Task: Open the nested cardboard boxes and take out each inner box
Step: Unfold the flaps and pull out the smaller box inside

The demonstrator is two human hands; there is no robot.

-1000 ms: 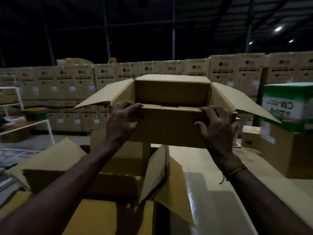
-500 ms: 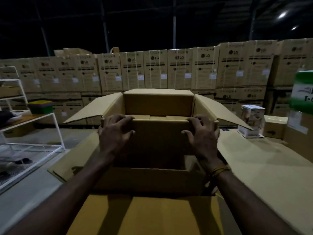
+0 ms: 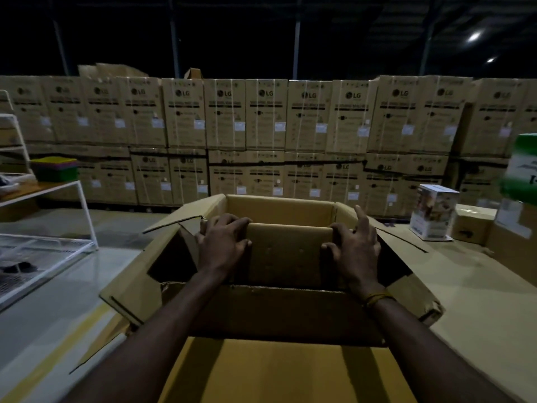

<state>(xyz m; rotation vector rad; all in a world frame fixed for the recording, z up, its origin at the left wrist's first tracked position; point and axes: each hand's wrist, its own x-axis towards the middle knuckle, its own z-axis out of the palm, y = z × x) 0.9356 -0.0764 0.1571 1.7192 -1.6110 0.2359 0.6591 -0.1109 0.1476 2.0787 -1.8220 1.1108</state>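
Gripping inner box (image 3: pixel 286 251) near flap, left hand (image 3: pixel 222 242), right hand (image 3: pixel 356 248), outer box (image 3: pixel 279 312) around it

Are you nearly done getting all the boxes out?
Not yet. The big outer box already has its flaps open. Right now the left hand and right hand grip the inner box, which sits inside it, top open. Lifting it clear remains; whether more boxes nest inside isn't visible.

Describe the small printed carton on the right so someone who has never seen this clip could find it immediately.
Start at the wall of stacked LG boxes across the back and follow it right. In front of its lower row, the small carton stands upright beside a plain brown box. Unlike its brown neighbours, it is white with colourful pictures on its sides.
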